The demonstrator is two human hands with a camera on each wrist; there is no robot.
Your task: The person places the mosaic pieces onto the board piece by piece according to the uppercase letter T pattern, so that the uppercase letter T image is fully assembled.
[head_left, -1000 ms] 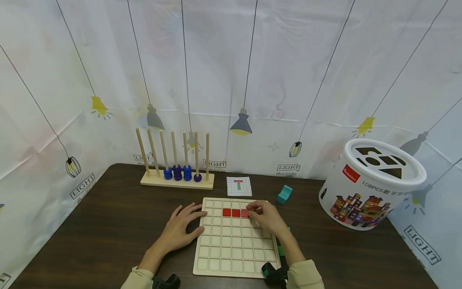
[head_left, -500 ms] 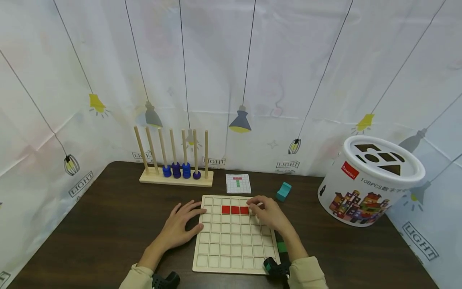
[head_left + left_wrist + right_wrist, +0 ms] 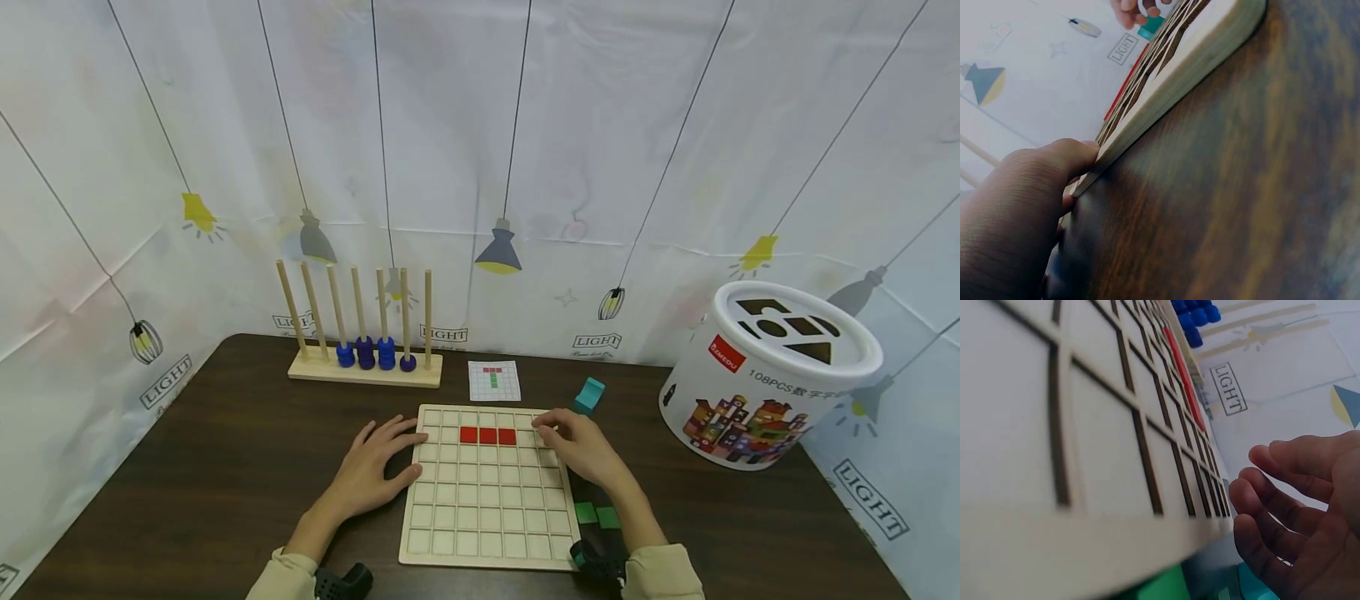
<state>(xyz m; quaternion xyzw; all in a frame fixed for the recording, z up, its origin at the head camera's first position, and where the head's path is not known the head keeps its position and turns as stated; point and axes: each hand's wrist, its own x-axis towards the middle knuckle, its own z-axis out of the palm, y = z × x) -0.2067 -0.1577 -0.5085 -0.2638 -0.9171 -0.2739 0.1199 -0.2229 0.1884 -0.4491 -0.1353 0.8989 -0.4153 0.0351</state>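
Head: pale gridded board

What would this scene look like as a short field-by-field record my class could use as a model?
Surface: dark table
Board: wooden grid board, lying flat
On board: three red tiles, side by side, second row from the far edge
Beside board: two green tiles, right side
Left hand: touching the board's left edge
Right hand: at the board's far right, nothing seen held
Pattern card: beyond the board; red bar, green stem
Behind: peg stand, seven pegs, four with beads
Far right: white tub
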